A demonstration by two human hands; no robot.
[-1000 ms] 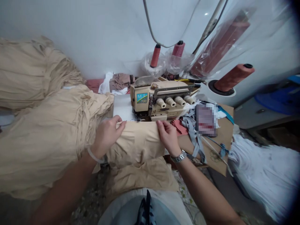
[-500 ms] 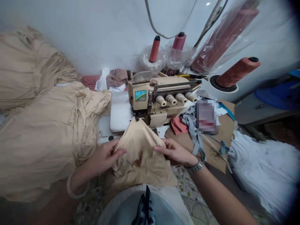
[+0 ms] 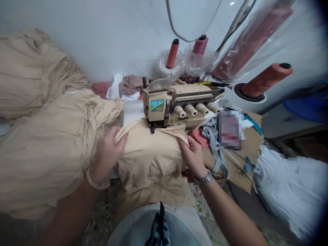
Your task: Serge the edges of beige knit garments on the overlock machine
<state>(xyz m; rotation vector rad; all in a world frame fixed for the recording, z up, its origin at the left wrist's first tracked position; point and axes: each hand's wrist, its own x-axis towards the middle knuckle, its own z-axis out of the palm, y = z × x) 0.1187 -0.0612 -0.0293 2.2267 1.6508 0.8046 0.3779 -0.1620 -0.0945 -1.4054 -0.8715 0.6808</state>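
Head view: left hand [image 3: 109, 152] and right hand [image 3: 192, 153] pinch cloth [image 3: 153, 147] before machine [image 3: 191, 97]; uneven pull could skew it, loose folds could snag.

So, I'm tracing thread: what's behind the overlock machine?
Behind the overlock machine, a red thread cone and a pink thread cone rise from clear plastic bags. It partly hides what's beneath them.
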